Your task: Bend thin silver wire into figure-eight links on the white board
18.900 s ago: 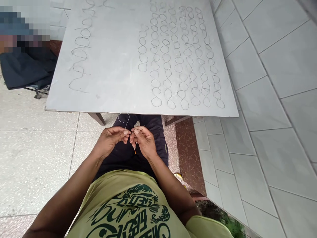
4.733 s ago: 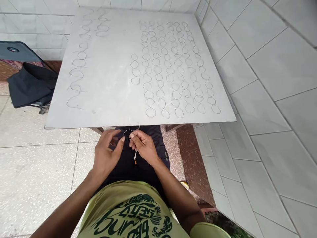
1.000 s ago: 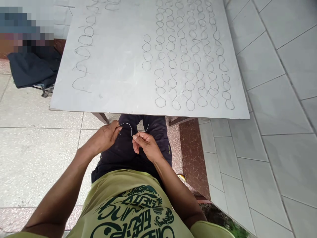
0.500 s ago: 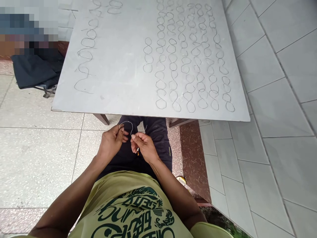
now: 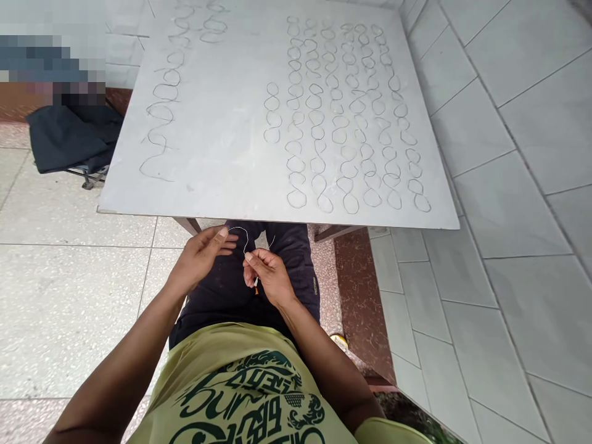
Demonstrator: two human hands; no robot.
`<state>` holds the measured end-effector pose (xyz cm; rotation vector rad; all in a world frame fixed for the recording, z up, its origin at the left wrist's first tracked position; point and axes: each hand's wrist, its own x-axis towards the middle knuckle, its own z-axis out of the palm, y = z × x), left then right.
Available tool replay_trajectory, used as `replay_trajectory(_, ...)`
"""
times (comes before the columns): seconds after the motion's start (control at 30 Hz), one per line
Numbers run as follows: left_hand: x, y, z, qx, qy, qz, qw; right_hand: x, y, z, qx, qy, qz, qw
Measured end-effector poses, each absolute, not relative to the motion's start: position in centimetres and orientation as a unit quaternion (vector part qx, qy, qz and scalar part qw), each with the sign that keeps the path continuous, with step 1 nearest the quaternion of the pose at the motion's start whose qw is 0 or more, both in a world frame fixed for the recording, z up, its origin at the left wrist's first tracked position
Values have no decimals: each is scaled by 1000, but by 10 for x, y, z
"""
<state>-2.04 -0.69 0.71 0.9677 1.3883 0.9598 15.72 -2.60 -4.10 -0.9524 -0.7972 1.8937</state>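
A thin bent wire arches between my two hands, just in front of the table edge and above my lap. My left hand has its thumb and forefinger closed at the wire's left end, the other fingers stretched out. In a pinch, my right hand grips the wire's lower bend, and a loose end sticks out beyond its knuckles. Close by, the grey-white table carries several rows of curved wire pieces on its right side. Overlapping wavy wires run along its left side.
A dark cloth-covered item on a low metal frame stands on the tiled floor at left. Table legs show beneath the front edge. A tiled wall borders the table on the right. A pixelated patch covers the upper left.
My left hand has shifted slightly left and up, its thumb now covering the wire's end. The right hand stays nearly still. The view has tilted slightly.
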Motion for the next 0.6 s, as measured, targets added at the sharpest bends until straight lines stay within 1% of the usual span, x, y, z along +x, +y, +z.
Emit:
replay_trajectory(0.1,-19,3,12,355,523,402,663,156,-28,-40,-376,-331,766,403)
replay_trajectory(0.17,-18,8,11,331,494,407,693,155,-30,-39,-376,-331,771,393)
replay_trajectory(0.47,-17,5,-3,299,512,461,660,154,-33,-34,-353,-261,791,427)
replay_trajectory(0.6,-22,-4,-5,305,521,475,641,155,-32,-34,-360,-261,796,411)
